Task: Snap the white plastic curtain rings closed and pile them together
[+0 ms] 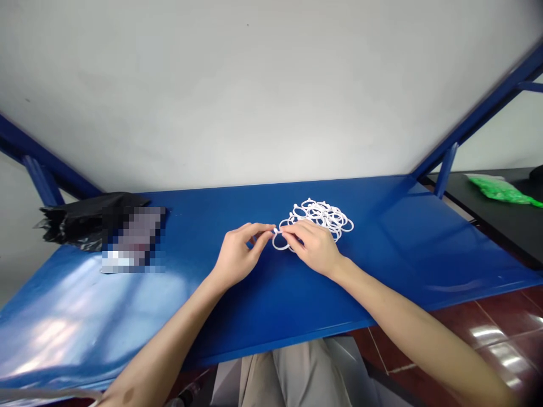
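Observation:
A heap of several white plastic rings point(321, 216) lies on the blue table point(263, 305), towards the back middle. Both my hands meet just in front of the heap. My left hand point(238, 255) pinches one end of a white ring point(279, 241) between thumb and fingertips. My right hand point(313, 246) is closed on the same ring from the other side and covers most of it. The ring rests low over the table surface, touching the edge of the heap.
A black plastic bag point(80, 223) lies at the table's back left beside a blurred-out object point(134, 240). A grey wall stands behind. Blue frame bars point(475, 118) rise at both sides. A green bag point(500, 191) sits on a dark table at right.

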`<state>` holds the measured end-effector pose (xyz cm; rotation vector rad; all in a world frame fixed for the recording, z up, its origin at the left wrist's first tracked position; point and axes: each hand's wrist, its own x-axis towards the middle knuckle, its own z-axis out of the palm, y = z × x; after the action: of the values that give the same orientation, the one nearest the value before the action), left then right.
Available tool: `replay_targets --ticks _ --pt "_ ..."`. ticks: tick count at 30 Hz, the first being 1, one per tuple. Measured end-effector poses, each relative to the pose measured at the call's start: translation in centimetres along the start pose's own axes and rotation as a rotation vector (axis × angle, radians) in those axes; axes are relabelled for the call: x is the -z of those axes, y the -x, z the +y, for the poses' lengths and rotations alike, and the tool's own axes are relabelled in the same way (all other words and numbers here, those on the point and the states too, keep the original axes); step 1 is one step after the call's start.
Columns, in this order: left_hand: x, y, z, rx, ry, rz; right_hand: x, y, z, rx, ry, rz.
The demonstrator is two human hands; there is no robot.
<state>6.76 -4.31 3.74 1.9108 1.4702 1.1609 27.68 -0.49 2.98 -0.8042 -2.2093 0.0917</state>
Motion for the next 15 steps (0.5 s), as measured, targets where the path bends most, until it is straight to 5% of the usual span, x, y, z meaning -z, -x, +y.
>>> replay_targets --ticks 9,15 --pt "1.2 -1.1 -3.9 -0.095 -0.369 0.032 3.6 -1.0 5.5 -0.206 0.353 0.254" --pt "1.5 -1.6 -5.5 -0.079 -0.474 -0.034 4.0 -0.8 6.4 -0.211 0.376 0.114"
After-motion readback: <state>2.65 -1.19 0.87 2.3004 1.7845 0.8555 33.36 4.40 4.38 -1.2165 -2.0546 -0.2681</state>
